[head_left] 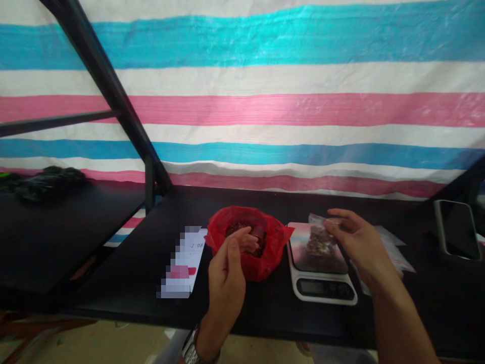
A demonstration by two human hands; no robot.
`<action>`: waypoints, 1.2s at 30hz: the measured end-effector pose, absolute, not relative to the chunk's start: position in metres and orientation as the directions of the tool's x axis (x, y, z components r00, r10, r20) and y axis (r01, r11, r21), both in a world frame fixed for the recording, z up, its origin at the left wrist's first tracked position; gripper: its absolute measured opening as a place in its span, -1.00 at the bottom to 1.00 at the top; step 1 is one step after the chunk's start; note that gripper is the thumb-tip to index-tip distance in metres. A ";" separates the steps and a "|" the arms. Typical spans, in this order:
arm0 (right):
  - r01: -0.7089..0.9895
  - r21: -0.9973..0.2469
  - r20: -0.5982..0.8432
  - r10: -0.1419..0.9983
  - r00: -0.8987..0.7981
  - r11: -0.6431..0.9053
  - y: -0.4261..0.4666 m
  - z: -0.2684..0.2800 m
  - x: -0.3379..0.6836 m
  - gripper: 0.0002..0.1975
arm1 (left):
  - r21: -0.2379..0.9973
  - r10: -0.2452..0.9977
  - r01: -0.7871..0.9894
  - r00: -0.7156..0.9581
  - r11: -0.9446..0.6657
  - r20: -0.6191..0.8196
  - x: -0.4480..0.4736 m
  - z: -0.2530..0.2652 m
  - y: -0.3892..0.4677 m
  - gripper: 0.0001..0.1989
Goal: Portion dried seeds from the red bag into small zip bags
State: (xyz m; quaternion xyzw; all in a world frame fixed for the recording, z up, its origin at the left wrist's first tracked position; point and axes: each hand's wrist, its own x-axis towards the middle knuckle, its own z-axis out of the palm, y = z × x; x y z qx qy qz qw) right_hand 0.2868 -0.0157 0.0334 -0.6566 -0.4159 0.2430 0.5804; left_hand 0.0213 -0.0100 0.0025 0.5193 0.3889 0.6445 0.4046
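My right hand (358,242) pinches the upper right edge of a small clear plastic bag (321,245) filled with brown, dried bits. This bag rests on the plate of a white kitchen scale (326,298), whose display is too dark to read. My left hand (227,275) reaches into a red plastic bag (261,268) left of the scale, its fingers closed by a small dark red cup-like thing (259,233). Brown dried pieces (241,226) lie inside the red bag. The grip on the cup-like thing is partly hidden by my fingers.
Flat clear plastic bags (394,253) lie right of the scale, partly behind my right forearm. A phone (457,230) stands tilted at the far right. Left of the red bag lies a lit phone (185,263), partly blurred out. A black frame post (109,96) rises at the left.
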 end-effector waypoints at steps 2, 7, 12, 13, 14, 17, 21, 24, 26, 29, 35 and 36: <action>0.411 -0.910 0.186 0.824 0.535 -0.061 -0.010 0.019 0.297 -0.67 | 0.892 0.885 -0.028 -0.143 -0.451 0.443 0.020 0.003 -0.011 -0.57; 0.699 -0.708 0.414 0.740 0.530 -0.104 -0.005 0.014 0.312 -0.62 | 0.732 0.739 0.220 -0.066 -0.645 0.671 0.021 0.002 -0.015 -0.63; 0.617 -0.778 0.382 0.694 0.610 -0.115 -0.015 0.014 0.332 -0.55 | 0.542 0.564 0.398 -0.070 -0.740 0.823 0.027 -0.001 -0.015 -0.80; 0.590 -0.799 0.371 0.676 0.637 -0.118 -0.016 0.012 0.335 -0.55 | 0.510 0.529 0.433 -0.085 -0.743 0.844 0.028 0.000 -0.014 -0.77; 0.568 -0.815 0.365 0.656 0.661 -0.119 -0.017 0.010 0.339 -0.55 | 0.486 0.502 0.461 -0.097 -0.743 0.859 0.028 0.000 -0.014 -0.74; 0.525 -0.842 0.358 0.598 0.717 -0.125 -0.016 0.003 0.347 -0.58 | 0.464 0.487 0.484 -0.087 -0.742 0.869 0.026 0.002 -0.014 -0.71; 0.479 -0.867 0.335 0.550 0.765 -0.137 -0.016 0.001 0.354 -0.61 | 0.468 0.503 0.454 -0.049 -0.759 0.863 0.019 0.000 -0.015 -0.68; 0.500 -0.857 0.345 0.580 0.738 -0.126 -0.017 0.003 0.357 -0.59 | 0.536 0.550 0.378 -0.080 -0.755 0.831 0.016 -0.004 -0.016 -0.64; 0.562 -0.821 0.378 0.641 0.668 -0.102 -0.017 0.003 0.356 -0.59 | 0.579 0.582 0.328 -0.102 -0.746 0.807 0.016 -0.006 -0.017 -0.62; 0.722 -0.688 0.470 0.718 0.513 -0.065 -0.015 0.002 0.353 -0.59 | 0.585 0.590 0.318 -0.092 -0.746 0.802 0.017 -0.006 -0.016 -0.64; 0.795 -0.601 0.454 0.787 0.417 -0.075 -0.012 -0.001 0.350 -0.49 | 0.584 0.592 0.332 -0.088 -0.741 0.801 0.021 -0.005 -0.016 -0.64; 0.792 -0.605 0.452 0.787 0.420 -0.076 -0.012 -0.001 0.351 -0.48 | 0.583 0.592 0.338 -0.088 -0.739 0.801 0.022 -0.005 -0.016 -0.65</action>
